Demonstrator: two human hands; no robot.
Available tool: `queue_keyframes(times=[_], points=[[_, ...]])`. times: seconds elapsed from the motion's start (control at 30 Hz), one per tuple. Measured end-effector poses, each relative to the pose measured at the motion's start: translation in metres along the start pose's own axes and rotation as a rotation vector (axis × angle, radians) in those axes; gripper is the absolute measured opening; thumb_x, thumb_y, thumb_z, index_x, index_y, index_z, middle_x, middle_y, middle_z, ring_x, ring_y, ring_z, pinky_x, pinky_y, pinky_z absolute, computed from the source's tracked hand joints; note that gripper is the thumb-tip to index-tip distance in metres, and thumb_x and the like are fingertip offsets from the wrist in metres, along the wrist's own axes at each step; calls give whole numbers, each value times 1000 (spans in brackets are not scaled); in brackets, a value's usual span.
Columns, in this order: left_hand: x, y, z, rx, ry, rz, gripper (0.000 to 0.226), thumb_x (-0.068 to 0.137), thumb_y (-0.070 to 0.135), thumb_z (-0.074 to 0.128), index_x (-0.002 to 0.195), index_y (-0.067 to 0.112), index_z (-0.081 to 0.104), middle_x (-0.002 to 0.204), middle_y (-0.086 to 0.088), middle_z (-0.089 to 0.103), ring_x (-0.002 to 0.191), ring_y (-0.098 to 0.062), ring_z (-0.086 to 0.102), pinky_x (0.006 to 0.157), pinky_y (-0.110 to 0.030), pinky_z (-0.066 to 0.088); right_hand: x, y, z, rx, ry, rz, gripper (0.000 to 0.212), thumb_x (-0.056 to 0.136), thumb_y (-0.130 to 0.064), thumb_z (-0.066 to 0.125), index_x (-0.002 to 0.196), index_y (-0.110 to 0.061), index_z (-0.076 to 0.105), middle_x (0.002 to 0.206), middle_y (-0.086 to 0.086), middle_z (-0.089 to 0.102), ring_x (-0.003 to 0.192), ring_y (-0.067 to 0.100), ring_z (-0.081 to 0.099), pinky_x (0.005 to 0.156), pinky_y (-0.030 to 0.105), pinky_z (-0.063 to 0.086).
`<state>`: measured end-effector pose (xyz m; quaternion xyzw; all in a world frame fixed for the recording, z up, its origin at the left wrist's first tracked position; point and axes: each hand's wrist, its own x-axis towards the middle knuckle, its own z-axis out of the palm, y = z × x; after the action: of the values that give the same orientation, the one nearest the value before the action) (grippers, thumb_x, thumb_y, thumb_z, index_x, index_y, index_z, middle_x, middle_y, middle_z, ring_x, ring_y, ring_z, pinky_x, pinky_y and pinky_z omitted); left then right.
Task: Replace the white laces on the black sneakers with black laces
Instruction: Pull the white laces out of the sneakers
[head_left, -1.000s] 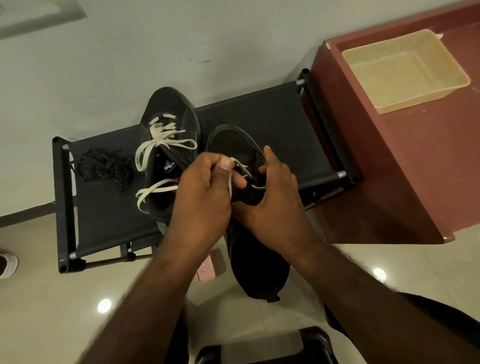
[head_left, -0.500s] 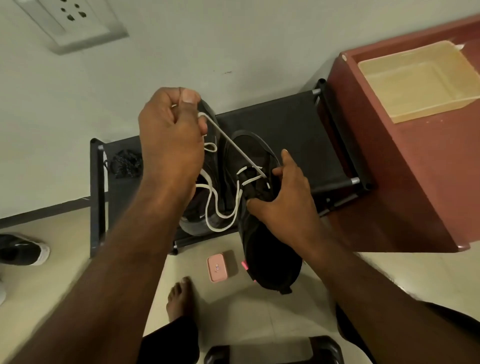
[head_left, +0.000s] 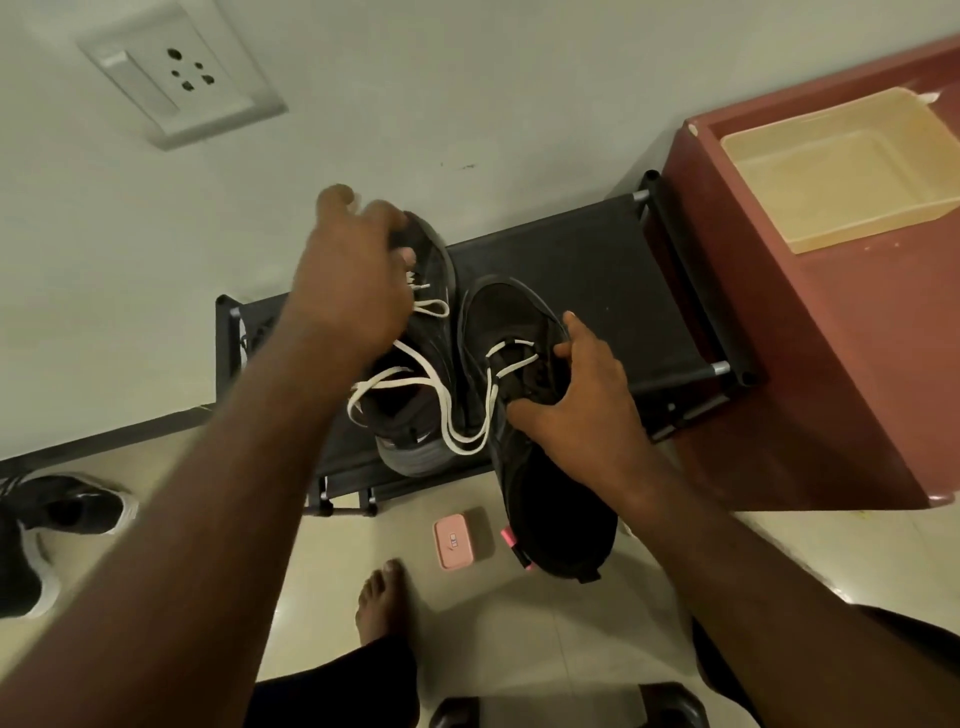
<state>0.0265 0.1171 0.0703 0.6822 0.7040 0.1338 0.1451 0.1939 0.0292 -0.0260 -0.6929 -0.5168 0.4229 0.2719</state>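
Left hand (head_left: 348, 291) has released the white lace (head_left: 490, 400); right hand (head_left: 582, 410) holds sneaker (head_left: 519, 312).

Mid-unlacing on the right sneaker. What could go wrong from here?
1. The slack lace from the right sneaker loops across the left sneaker and its laces; a pull may snag them or drag that sneaker.
2. The right sneaker overhangs the rack, held only by the right hand; a slip would likely drop it near the pink case.

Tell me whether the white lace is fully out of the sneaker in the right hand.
No: the white lace crosses between the front eyelets of the sneaker that the right hand grips.
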Motion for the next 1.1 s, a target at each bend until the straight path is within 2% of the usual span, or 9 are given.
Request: queue_keyframes(times=[0.07,0.13,0.23,0.33,0.47,0.67,0.8,0.97,1.1], points=[[-23,7,7,32,13,46,32,101,15,50,133,10,55,159,-15,19,135,-34,42,106,-31,35,0,1,1,-16,9,-13,99,75,-32,77,157,-24,22,139,-4,42,133,16,35,111,41,37],[-54,14,18,-71,54,98,31,100,14,52,130,12,58,154,-12,31,131,-26,46,106,-27,35,0,3,2,-43,19,-20,95,76,-33,77,156,-25,26,141,-3,42,133,16,36,110,42,39],[-103,20,44,-306,-87,34,28,98,15,55,124,17,62,122,1,61,107,-7,57,96,-27,47,-2,5,3,-18,48,-29,89,75,-34,77,152,-27,34,141,-3,43,133,16,38,109,40,39],[-135,17,74,-415,-202,-24,27,95,16,58,121,21,61,108,9,60,96,-1,57,86,-19,49,-5,6,3,48,72,-32,81,74,-29,77,147,-32,42,136,-8,47,130,11,42,106,32,40],[-133,9,98,-373,-192,-35,33,85,20,66,117,22,59,103,10,46,93,-5,52,79,-19,49,-7,10,1,115,63,-42,69,79,-28,74,142,-36,46,126,-17,46,126,7,46,103,29,42],[-129,2,105,-321,-122,-45,44,81,22,68,122,23,55,105,10,47,91,-11,54,78,-31,53,3,6,-4,114,99,-85,29,92,-43,65,120,-37,65,114,-17,58,109,1,58,98,30,51],[-133,-7,105,-297,-151,-47,50,81,27,64,129,31,50,103,8,61,88,-17,61,72,-38,55,8,4,-7,-57,70,-197,20,90,-27,69,109,-33,72,110,-17,55,105,-3,56,87,7,44],[-135,-9,103,-372,-123,-12,52,77,26,53,128,22,59,94,2,65,81,-17,61,68,-34,52,13,2,-3,-252,9,-258,20,88,-26,71,108,-29,73,113,-9,47,114,11,50,86,15,43],[-132,-10,102,-320,-121,36,55,78,25,50,130,16,62,79,6,50,66,-14,47,56,-21,36,16,-2,0,-301,12,-269,13,90,-24,71,102,-27,73,113,-6,44,114,12,46,82,8,35]])
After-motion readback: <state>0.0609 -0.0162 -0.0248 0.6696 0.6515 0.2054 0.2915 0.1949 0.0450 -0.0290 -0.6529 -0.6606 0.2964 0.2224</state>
